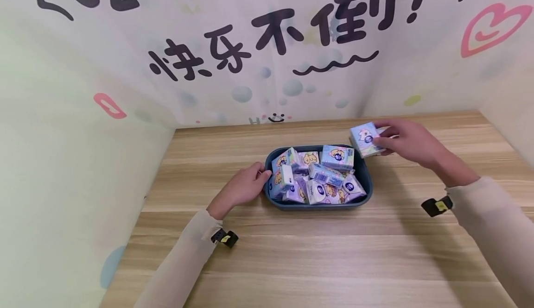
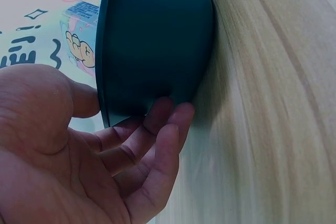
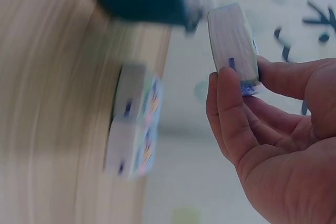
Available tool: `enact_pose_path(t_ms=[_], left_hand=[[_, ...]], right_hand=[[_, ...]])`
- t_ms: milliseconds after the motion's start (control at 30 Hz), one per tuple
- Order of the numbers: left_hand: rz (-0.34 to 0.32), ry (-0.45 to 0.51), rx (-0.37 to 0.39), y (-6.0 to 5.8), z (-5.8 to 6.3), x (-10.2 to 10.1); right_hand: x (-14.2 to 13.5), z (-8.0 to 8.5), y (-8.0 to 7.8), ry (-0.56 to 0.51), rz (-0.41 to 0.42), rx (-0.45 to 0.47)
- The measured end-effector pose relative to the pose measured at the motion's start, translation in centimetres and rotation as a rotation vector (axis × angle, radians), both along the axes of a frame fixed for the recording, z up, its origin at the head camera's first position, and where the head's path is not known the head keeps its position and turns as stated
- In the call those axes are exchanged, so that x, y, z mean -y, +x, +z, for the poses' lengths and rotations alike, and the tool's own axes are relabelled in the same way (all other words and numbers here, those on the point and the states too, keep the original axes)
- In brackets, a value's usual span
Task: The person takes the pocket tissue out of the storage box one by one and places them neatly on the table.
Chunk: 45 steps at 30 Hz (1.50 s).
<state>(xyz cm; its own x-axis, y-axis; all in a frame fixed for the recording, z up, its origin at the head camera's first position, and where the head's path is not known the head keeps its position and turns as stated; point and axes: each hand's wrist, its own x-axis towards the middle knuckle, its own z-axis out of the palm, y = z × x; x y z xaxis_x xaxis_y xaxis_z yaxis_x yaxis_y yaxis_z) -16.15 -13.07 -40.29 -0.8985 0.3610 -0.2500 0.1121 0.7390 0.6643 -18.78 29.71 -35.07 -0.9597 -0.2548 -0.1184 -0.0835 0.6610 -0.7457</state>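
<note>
A dark blue-green plastic basin (image 1: 319,207) full of small tissue packs (image 1: 327,175) stands on the wooden table. My left hand (image 1: 244,185) holds its left end. In the left wrist view the thumb lies at the rim and curled fingers touch the outer wall (image 2: 157,40). Beyond the basin's back right corner, my right hand (image 1: 413,143) pinches one pale blue tissue pack (image 1: 364,139) between thumb and fingers, clear of the table in the right wrist view. Two more tissue packs (image 3: 131,124) sit side by side on the table below it, mostly hidden in the head view.
A white printed sheet (image 1: 267,95) with black characters and pink hearts hangs behind the table. Plain pale walls (image 1: 54,160) close off the sides. Bare wood (image 1: 313,261) lies in front of the basin. Each wrist wears a black strap.
</note>
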Motion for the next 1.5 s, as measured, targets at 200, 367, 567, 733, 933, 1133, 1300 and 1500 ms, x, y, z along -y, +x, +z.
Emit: enact_pose_path(t_ms=[200,367,567,733,933,1133,1300,1500], left_hand=[[0.005,0.002,-0.004,0.0,0.0,0.2],[0.002,0.004,-0.005,0.0,0.0,0.2],[-0.001,0.002,-0.003,-0.1,-0.2,0.1],[-0.001,0.007,0.009,-0.1,-0.2,0.1],[0.004,0.006,0.011,-0.1,-0.1,0.1],[0.006,0.003,0.012,0.0,-0.1,0.0],[0.01,-0.002,0.017,0.0,0.0,0.0],[0.012,-0.002,0.021,0.0,0.1,0.0]], right_hand=[[-4.8,-1.1,-0.7,0.014,-0.104,0.049],[-8.3,-2.4,-1.2,-0.041,-0.175,0.083],[-10.5,-4.1,-1.8,-0.094,-0.216,0.114],[-11.1,-5.2,-2.3,-0.068,-0.236,0.149],[-11.0,-5.6,-2.7,0.019,-0.257,0.156],[-11.0,-6.0,-3.1,0.154,-0.287,0.112],[-10.9,-6.0,-3.4,0.215,-0.292,0.082],[-10.4,-6.0,-3.4,0.248,-0.301,0.071]])
